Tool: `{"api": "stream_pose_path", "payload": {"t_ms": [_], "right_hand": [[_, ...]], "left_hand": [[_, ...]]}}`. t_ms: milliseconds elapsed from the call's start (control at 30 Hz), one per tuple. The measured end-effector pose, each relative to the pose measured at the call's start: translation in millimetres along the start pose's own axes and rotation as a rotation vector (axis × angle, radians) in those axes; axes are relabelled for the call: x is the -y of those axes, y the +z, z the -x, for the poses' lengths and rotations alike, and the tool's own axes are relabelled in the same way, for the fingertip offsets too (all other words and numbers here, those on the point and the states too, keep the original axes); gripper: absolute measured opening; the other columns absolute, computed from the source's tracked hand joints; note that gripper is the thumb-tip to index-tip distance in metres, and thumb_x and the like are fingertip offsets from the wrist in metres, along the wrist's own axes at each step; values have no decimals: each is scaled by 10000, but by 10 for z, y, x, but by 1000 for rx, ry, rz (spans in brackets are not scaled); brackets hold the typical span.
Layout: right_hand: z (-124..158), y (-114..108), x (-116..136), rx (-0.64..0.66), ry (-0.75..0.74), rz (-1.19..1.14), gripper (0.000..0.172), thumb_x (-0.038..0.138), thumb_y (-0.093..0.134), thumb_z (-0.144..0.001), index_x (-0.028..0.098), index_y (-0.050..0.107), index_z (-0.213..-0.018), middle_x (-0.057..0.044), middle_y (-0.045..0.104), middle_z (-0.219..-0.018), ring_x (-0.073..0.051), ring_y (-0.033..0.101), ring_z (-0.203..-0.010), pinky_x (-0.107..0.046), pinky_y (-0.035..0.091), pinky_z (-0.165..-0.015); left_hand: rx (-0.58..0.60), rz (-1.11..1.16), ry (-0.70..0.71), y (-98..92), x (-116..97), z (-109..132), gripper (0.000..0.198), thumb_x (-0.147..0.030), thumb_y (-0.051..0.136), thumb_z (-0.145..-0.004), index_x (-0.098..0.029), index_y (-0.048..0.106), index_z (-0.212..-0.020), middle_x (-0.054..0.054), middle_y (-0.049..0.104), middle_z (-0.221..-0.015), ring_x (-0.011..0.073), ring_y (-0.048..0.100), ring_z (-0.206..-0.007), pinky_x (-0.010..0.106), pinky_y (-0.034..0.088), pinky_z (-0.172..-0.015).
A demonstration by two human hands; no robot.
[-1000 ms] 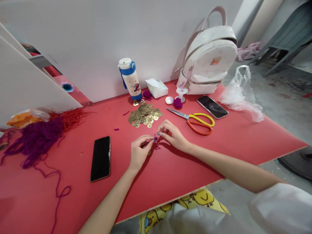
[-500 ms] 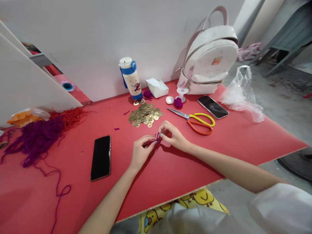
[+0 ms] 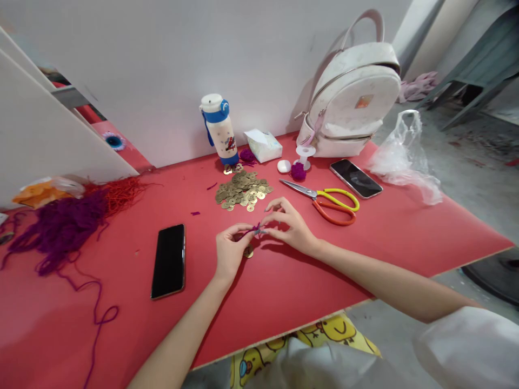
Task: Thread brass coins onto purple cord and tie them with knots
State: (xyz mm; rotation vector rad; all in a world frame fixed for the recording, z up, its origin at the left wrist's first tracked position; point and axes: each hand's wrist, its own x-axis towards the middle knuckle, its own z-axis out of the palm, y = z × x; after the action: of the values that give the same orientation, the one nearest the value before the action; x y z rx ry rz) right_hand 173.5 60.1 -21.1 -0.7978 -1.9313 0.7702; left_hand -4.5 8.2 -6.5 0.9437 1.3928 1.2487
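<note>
Between the thumb and fingers of my left hand (image 3: 234, 249), a short piece of purple yarn (image 3: 254, 229) is pinched. A brass coin (image 3: 248, 252) with a hole shows just below those fingertips; whether it hangs from the yarn or lies on the table, I cannot tell. My right hand (image 3: 291, 227) meets the yarn's end with its thumb and a fingertip, its index finger raised apart. Beyond both hands lies a heap of brass coins (image 3: 242, 189). Scissors (image 3: 320, 199) with yellow and orange handles rest to the right of the heap.
The red table (image 3: 292, 302) carries a black phone (image 3: 168, 262) at left, purple yarn strands (image 3: 67, 227) and red shreds (image 3: 125, 194). Along the wall stand a bottle (image 3: 221, 132), a tissue pack (image 3: 263, 146), a white spool (image 3: 305, 156) and a backpack (image 3: 348, 102). Another phone (image 3: 357, 178) lies near a plastic bag (image 3: 405, 162).
My right hand has opened somewhat and its index finger has lifted. My left fingers have shifted slightly left with the yarn. The coin below them has come into sight.
</note>
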Motion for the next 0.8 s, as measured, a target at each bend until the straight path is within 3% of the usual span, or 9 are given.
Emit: {"api": "stream_pose_path", "payload": {"t_ms": [100, 233, 467, 800], "right_hand": [[28, 35, -25, 36, -7, 58, 187, 392, 744, -810, 258, 731, -941, -85, 560, -1098, -216, 539, -935, -386, 513, -794], [30, 68, -37, 101, -43, 14, 71, 308, 739, -824, 237, 735, -816, -72, 609, -1071, -197, 545, -898, -379, 502, -800], [12, 65, -24, 230, -70, 24, 83, 235, 677, -872, 210, 703, -797, -72, 611, -1042, -205, 544, -953, -391, 483, -857], [33, 63, -20, 238, -50, 76, 104, 226, 630, -897, 195, 691, -819, -78, 611, -1022, -202, 530, -950, -342, 482, -802]], "left_hand": [[3, 13, -6, 7, 2, 6, 234, -332, 805, -629, -154, 734, -763, 4, 665, -575, 85, 492, -353, 208, 420, -340], [19, 7, -2, 21, -6, 22, 201, -315, 794, -633, -158, 726, -738, 2, 661, -569, 91, 503, -358, 214, 430, -345], [92, 53, -19, 74, -39, 84, 174, -297, 807, -621, -162, 735, -704, 26, 708, -719, 83, 531, -406, 212, 471, -359], [184, 33, -67, 113, -91, 190, 137, -276, 809, -638, -165, 764, -705, 35, 725, -699, 114, 621, -461, 210, 525, -429]]}}
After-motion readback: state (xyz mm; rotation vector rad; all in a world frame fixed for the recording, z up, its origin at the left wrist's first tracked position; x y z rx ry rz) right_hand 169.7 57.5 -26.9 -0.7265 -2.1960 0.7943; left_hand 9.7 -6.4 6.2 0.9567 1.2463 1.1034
